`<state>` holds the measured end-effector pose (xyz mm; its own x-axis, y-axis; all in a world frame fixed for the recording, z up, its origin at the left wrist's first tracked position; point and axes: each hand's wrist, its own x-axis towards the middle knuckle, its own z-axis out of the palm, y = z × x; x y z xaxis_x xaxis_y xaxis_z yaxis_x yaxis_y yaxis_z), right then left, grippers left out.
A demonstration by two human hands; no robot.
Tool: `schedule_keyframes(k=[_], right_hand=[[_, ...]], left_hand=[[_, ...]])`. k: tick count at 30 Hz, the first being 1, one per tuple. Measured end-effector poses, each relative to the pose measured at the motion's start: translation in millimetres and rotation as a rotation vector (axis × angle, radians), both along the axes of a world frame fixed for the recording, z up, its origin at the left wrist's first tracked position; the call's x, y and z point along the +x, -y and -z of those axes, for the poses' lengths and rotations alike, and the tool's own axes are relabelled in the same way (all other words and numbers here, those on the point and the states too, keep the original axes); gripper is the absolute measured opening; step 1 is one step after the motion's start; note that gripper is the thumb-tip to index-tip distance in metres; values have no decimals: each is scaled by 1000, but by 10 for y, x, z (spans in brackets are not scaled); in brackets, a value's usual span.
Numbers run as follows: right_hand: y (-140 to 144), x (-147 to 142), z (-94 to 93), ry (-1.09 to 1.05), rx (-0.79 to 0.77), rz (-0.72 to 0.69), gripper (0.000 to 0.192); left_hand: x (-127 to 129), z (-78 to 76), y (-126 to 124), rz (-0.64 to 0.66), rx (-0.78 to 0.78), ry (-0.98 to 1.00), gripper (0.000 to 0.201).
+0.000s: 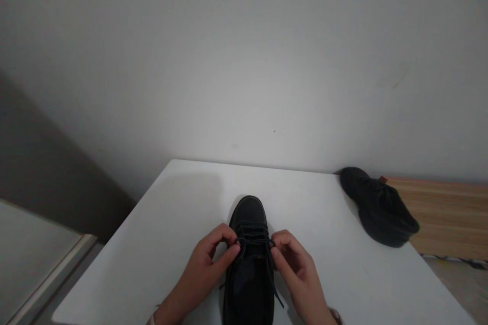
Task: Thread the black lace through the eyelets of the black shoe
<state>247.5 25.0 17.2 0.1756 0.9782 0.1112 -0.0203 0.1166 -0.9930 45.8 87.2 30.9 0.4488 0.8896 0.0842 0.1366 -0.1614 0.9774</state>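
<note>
A black lace-up shoe [249, 210] lies upright on the white table, its toe pointing away from me and its opening toward me. Dark laces [253, 235] cross its top in several rows. At the shoe's left side, my left hand [208, 261] pinches a lace between thumb and forefinger. My right hand [295, 269] pinches the lace on the right side in the same way. One loose lace end hangs below my right fingers, and a short tip shows at the shoe's left edge.
A second black shoe [377, 205] stands at the table's far right edge. The white table [183, 193] meets a grey wall [244, 86] at the back. Wooden boards [450, 213] are visible beyond the right edge, and a pale panel [34, 259] is at the left.
</note>
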Motion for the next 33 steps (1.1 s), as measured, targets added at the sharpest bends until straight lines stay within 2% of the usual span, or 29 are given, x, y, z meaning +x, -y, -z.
schedule_keyframes(k=[4,8,26,33], right_hand=[[-43,35,135,-101,29,-64,22],[-44,44,172,-124,74,-108,19],[-21,24,178,-55,136,-93,11],[-20,7,181,-84,122,-57,13]], left_hand=[[-30,154,-115,103,-53,155,27],[-47,212,-154,181,-58,216,27],[-55,203,-77,144,-60,234,18],[-59,244,-74,63,-109,252,20]])
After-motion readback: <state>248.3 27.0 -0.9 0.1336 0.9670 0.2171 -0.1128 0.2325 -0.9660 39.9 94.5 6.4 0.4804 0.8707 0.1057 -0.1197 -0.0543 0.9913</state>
